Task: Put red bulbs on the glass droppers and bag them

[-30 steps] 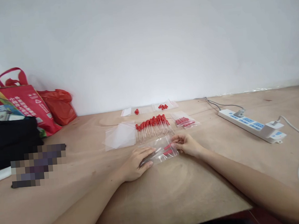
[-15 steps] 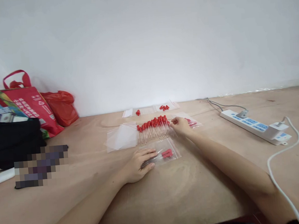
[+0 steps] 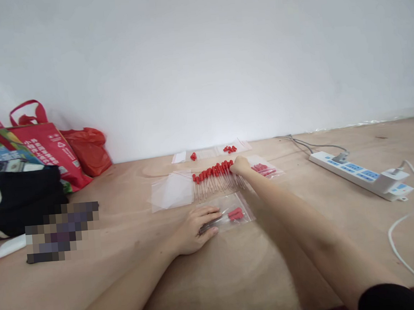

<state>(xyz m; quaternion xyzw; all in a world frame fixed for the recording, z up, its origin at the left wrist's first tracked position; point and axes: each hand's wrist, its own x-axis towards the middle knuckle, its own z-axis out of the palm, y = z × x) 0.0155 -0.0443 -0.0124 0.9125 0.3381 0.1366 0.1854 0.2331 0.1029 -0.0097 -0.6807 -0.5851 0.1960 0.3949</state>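
My left hand (image 3: 198, 228) lies on the near end of a clear zip bag (image 3: 245, 208) that holds red-ended pieces (image 3: 235, 214); its fingers are spread over the plastic. At the right end of a row of red-topped clear droppers (image 3: 213, 171) is my right hand (image 3: 241, 165). Its fingers are bent and mostly hidden, so anything in them cannot be made out. Flat clear bags (image 3: 174, 188) lie left of the row. Just right of the right hand is another bag with red pieces (image 3: 263, 169).
Small red pieces (image 3: 230, 149) lie on bags near the wall. A white power strip (image 3: 359, 174) with cables is at the right. Red bags (image 3: 88, 150), a black bag (image 3: 24, 200) and a blurred dark item (image 3: 60, 233) stand or lie at the left.
My right hand has moved slightly left and up, over the right end of the dropper row. My left hand keeps its place on the bag. The whole view has shifted a little.
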